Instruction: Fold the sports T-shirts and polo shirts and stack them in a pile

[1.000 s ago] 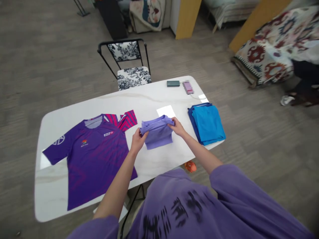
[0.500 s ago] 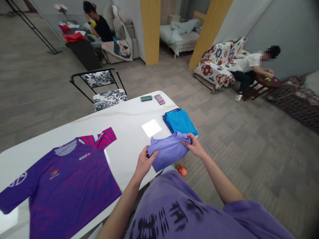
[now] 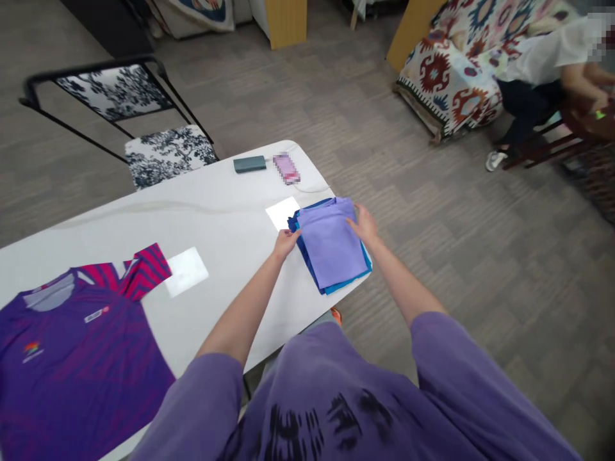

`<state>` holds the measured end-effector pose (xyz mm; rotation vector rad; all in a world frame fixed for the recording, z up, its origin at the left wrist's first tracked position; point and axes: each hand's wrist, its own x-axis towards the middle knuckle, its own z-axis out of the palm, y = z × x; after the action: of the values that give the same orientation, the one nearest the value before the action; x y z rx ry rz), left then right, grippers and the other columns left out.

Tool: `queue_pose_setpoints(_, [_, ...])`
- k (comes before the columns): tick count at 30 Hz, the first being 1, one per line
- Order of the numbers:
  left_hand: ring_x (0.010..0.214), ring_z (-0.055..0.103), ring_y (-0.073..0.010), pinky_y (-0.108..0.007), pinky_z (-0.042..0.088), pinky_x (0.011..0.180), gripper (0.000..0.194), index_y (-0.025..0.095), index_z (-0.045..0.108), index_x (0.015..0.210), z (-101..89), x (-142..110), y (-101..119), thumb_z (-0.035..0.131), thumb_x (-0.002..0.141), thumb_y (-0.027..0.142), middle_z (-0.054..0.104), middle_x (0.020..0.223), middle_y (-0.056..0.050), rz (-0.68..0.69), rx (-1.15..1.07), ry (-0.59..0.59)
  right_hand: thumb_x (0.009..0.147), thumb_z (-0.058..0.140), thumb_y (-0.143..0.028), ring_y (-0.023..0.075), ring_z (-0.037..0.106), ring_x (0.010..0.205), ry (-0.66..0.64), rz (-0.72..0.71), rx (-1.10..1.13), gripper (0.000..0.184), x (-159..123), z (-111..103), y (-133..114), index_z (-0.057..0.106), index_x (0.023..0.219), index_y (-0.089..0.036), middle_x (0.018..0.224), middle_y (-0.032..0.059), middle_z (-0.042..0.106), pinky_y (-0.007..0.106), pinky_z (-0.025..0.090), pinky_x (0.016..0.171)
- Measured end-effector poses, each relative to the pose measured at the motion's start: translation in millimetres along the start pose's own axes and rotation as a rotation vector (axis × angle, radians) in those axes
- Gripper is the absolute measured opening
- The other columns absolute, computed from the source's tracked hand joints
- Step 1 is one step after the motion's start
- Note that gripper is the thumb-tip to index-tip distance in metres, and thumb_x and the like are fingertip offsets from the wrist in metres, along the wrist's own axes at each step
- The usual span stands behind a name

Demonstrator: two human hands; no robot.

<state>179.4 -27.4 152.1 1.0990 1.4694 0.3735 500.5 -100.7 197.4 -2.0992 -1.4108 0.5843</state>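
A folded lavender shirt lies on top of the folded blue clothes, whose blue and navy edges stick out around it. At its left edge, my left hand is closed with thumb and fingers pinched on the cloth. Across from it, my right hand holds the upper right edge, its thumb over the top. A purple T-shirt with pink-striped sleeve is spread flat at the left, apart from both hands.
The white table also bears a dark green case and a pink phone-like object with a cable. A patterned chair stands behind it. A seated person is at the far right, by a patterned sofa.
Both hands have carried the folded lavender shirt rightward from over the white table and laid it on the blue pile. My view has turned to the right.
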Motion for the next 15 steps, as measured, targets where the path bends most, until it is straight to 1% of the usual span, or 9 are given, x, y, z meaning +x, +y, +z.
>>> queue_pose_setpoints(1, [0.115, 0.073, -0.0258, -0.040, 0.054, 0.101, 0.066, 0.009, 0.058, 0.142, -3.0, 12, -13, 0.076, 0.096, 0.053, 0.070, 0.140, -0.026, -0.033, 0.036, 0.043, 0.104, 0.056, -0.063, 0.0365, 0.051, 0.155, 0.003, -0.012, -0.095, 0.076, 10, 15, 4, 0.049, 0.161, -0.013, 0.167, 0.0223, 0.054, 0.059, 0.040, 0.133])
queue_pose_setpoints(2, [0.115, 0.073, -0.0253, -0.039, 0.054, 0.102, 0.066, 0.009, 0.057, 0.142, -10.1, 15, -28, 0.076, 0.095, 0.052, 0.069, 0.141, -0.026, -0.058, 0.071, 0.078, 0.108, 0.049, -0.059, 0.0357, 0.043, 0.162, -0.007, -0.044, -0.171, 0.075, 15, 30, 4, 0.046, 0.166, -0.013, 0.175, 0.0207, 0.046, 0.060, 0.033, 0.137])
queue_pose_setpoints(3, [0.113, 0.073, -0.0244, -0.039, 0.054, 0.102, 0.064, 0.011, 0.057, 0.142, -20.5, 10, -46, 0.076, 0.095, 0.051, 0.070, 0.141, -0.025, -0.077, 0.101, 0.105, 0.110, 0.044, -0.056, 0.0342, 0.035, 0.167, -0.027, -0.094, -0.226, 0.073, 15, 45, 2, 0.042, 0.170, -0.015, 0.180, 0.0175, 0.038, 0.060, 0.026, 0.140])
queue_pose_setpoints(4, [0.110, 0.073, -0.0233, -0.038, 0.055, 0.101, 0.061, 0.013, 0.057, 0.140, -32.9, -4, -66, 0.075, 0.095, 0.050, 0.071, 0.138, -0.022, -0.093, 0.125, 0.125, 0.111, 0.041, -0.055, 0.0324, 0.027, 0.171, -0.052, -0.151, -0.266, 0.072, 10, 59, 0, 0.037, 0.173, -0.018, 0.184, 0.0132, 0.031, 0.060, 0.020, 0.142])
queue_pose_setpoints(5, [0.106, 0.073, -0.0223, -0.038, 0.056, 0.099, 0.059, 0.014, 0.058, 0.138, -46.5, -23, -86, 0.075, 0.093, 0.048, 0.072, 0.135, -0.020, -0.108, 0.146, 0.141, 0.112, 0.039, -0.054, 0.0309, 0.021, 0.174, -0.084, -0.206, -0.296, 0.072, 2, 71, -3, 0.034, 0.176, -0.022, 0.187, 0.0091, 0.026, 0.061, 0.014, 0.143])
queue_pose_setpoints(7, [0.100, 0.074, -0.0220, -0.038, 0.059, 0.096, 0.055, 0.016, 0.061, 0.132, -74.2, -77, -129, 0.076, 0.088, 0.046, 0.075, 0.126, -0.015, -0.154, 0.182, 0.176, 0.113, 0.034, -0.052, 0.0292, 0.016, 0.175, -0.158, -0.260, -0.336, 0.071, -18, 91, -3, 0.031, 0.178, -0.026, 0.188, 0.0050, 0.024, 0.062, 0.010, 0.143])
queue_pose_setpoints(10, [0.094, 0.075, -0.0239, -0.041, 0.063, 0.093, 0.052, 0.018, 0.065, 0.121, -115.4, -175, -188, 0.077, 0.079, 0.046, 0.077, 0.113, -0.010, -0.279, 0.222, 0.269, 0.113, 0.026, -0.050, 0.0304, 0.021, 0.174, -0.244, -0.199, -0.405, 0.070, -42, 109, 12, 0.033, 0.178, -0.024, 0.186, 0.0075, 0.029, 0.064, 0.014, 0.141])
queue_pose_setpoints(13, [0.093, 0.078, -0.0281, -0.046, 0.065, 0.093, 0.048, 0.018, 0.067, 0.113, -157.0, -275, -236, 0.073, 0.077, 0.050, 0.077, 0.101, -0.008, -0.476, 0.241, 0.416, 0.112, 0.020, -0.053, 0.0319, 0.020, 0.174, -0.255, -0.179, -0.467, 0.075, -45, 120, 26, 0.034, 0.177, -0.021, 0.187, 0.0095, 0.026, 0.064, 0.012, 0.141])
queue_pose_setpoints(15, [0.092, 0.079, -0.0324, -0.051, 0.066, 0.094, 0.045, 0.017, 0.068, 0.107, -182.1, -336, -265, 0.066, 0.079, 0.053, 0.075, 0.091, -0.009, -0.606, 0.256, 0.522, 0.110, 0.016, -0.056, 0.0327, 0.019, 0.174, -0.272, -0.201, -0.483, 0.078, -41, 127, 28, 0.032, 0.178, -0.021, 0.187, 0.0099, 0.025, 0.066, 0.012, 0.141])
